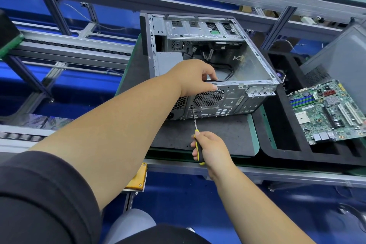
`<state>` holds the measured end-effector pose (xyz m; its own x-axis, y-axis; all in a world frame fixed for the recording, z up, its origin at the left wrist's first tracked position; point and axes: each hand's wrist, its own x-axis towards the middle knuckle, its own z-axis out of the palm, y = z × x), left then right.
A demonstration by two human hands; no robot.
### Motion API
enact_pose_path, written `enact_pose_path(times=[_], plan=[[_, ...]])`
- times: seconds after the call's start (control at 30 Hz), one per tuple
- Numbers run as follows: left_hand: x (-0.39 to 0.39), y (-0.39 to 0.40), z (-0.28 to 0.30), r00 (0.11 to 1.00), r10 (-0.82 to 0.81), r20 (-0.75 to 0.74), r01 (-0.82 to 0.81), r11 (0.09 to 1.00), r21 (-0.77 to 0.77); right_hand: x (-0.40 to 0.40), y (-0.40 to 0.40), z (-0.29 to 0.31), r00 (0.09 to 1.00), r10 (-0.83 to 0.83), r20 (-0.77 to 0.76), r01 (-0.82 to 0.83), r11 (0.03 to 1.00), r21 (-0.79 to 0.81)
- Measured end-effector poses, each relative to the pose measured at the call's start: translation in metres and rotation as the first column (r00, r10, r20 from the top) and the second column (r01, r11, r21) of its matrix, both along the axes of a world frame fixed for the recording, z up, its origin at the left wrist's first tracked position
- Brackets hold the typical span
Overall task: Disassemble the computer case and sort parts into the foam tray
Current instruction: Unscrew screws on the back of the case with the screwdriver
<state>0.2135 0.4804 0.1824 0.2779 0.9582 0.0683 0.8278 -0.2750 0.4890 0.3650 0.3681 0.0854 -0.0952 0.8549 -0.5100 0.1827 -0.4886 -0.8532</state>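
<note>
Left hand point(195, 77) gripped the computer case point(210, 61) rear edge; right hand point(211, 147) held screwdriver point(196, 130), tip seemingly at a fan screw.

A green-edged pallet point(255, 134) topped with a dark mat point(223, 134) carries the open computer case point(255, 69), with the black foam tray point(285, 154) just beside it holding a circuit board point(328, 111).

Case point(208, 61) on mat point(221, 134); tray point(287, 154) right — motherboard point(326, 111) in it.
</note>
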Motion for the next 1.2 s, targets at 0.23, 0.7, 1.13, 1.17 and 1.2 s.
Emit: enact_pose_path(times=[0.23, 0.7, 1.13, 1.17, 1.2], plan=[[0.001, -0.003, 0.002, 1.000, 0.011, 0.001, -0.011, 1.000, -0.006, -0.002, 0.002, 0.004, 0.994, -0.039, -0.097, 0.034, 0.998, -0.053], [0.001, -0.002, 0.002, 1.000, 0.006, -0.007, -0.006, 1.000, -0.005, 0.003, 0.012, 0.007, 0.989, -0.073, -0.127, 0.046, 0.977, -0.209], [0.001, -0.002, 0.001, 1.000, 0.006, 0.003, -0.006, 1.000, -0.003, 0.007, 0.014, 0.005, 0.961, -0.127, -0.247, 0.051, 0.955, -0.292], [0.001, -0.002, 0.001, 1.000, 0.007, 0.004, -0.007, 1.000, -0.002, 0.007, 0.014, 0.005, 0.965, -0.121, -0.234, 0.049, 0.956, -0.290], [0.000, -0.002, 0.001, 1.000, 0.007, 0.004, -0.007, 1.000, -0.002, 0.006, 0.014, 0.006, 0.971, -0.111, -0.211, 0.047, 0.957, -0.287]])
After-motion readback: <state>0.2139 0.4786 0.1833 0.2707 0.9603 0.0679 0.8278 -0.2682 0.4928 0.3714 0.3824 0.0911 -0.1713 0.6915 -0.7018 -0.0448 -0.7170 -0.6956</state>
